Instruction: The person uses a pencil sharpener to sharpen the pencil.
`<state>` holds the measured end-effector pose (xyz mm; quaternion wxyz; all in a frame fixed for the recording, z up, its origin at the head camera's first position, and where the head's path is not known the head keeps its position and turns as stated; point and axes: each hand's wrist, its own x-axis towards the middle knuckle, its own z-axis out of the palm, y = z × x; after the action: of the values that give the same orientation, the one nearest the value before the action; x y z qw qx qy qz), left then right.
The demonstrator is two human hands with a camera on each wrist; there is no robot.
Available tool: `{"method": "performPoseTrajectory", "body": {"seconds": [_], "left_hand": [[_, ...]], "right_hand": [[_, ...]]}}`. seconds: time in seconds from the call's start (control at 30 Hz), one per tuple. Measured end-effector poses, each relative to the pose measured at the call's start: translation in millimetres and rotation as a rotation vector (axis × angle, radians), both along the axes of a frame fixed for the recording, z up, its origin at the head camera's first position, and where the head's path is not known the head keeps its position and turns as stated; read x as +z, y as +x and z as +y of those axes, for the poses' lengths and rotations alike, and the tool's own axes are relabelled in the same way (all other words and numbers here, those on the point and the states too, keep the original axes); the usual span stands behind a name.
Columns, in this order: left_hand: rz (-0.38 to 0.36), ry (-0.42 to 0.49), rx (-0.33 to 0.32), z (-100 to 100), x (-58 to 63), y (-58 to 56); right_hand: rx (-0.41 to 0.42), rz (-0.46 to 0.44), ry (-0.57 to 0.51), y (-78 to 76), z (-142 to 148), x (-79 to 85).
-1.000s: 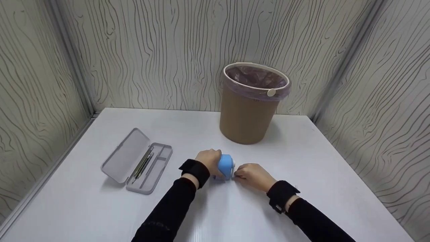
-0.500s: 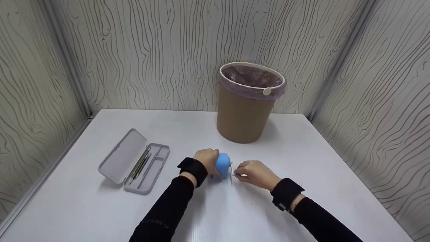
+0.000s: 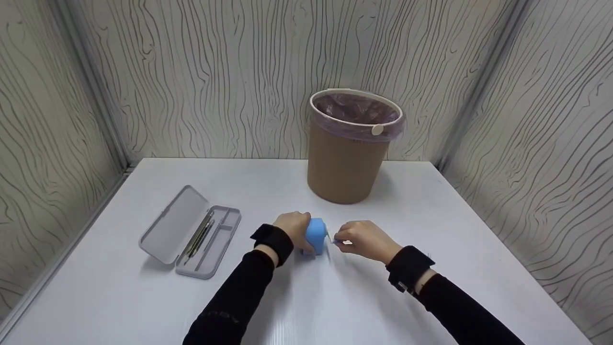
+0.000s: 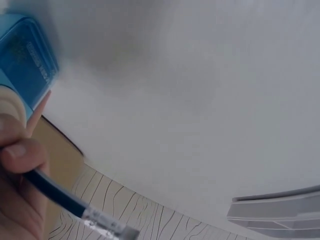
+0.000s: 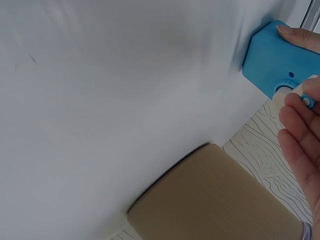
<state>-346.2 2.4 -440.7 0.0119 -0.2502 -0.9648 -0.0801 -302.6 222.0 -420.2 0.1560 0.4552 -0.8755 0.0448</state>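
Note:
A blue crank pencil sharpener (image 3: 315,235) lies low over the white table, and my left hand (image 3: 292,229) grips its body from the left side. Out of its cream collar, in the left wrist view, sticks a dark pencil (image 4: 59,197) with a metal band and eraser; curled left fingers (image 4: 24,154) lie over it. My right hand (image 3: 365,240) pinches the small blue crank knob (image 5: 307,102) at the end of the cream crank arm, on the sharpener's right side. A see-through shavings drawer (image 4: 29,62) shows in the sharpener's body.
To the left lies an open grey pencil case (image 3: 222,256), its lid folded back, with several pencils (image 3: 197,243) in one compartment. A brown bin (image 3: 345,167) lined with a purple bag stands behind the hands. Patterned walls (image 3: 230,81) enclose the table.
My right hand has moved slightly up and round, turning the crank arm. The left hand keeps its hold on the sharpener, and the head view has shifted a little.

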Motion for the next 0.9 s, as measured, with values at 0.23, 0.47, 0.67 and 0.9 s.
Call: {"method": "performPoseTrajectory", "body": {"seconds": [0.23,0.47,0.67,0.9], "left_hand": [[-0.036,-0.006,0.011,1.4,0.5,0.7],[-0.015,-0.012,0.007,1.5,-0.1,0.3],[0.002,-0.032,-0.009,0.9,-1.4,-0.2],[0.005,-0.034,-0.027,0.6,0.3,-0.7]], "right_hand": [[-0.007,0.005,-0.007,-2.3,0.9,5.0],[-0.019,-0.002,-0.015,-10.3,0.2,15.9],[-0.048,-0.005,-0.034,-23.3,-2.6,24.8],[-0.11,-0.023,-0.034,-39.0,-6.2,25.4]]}}
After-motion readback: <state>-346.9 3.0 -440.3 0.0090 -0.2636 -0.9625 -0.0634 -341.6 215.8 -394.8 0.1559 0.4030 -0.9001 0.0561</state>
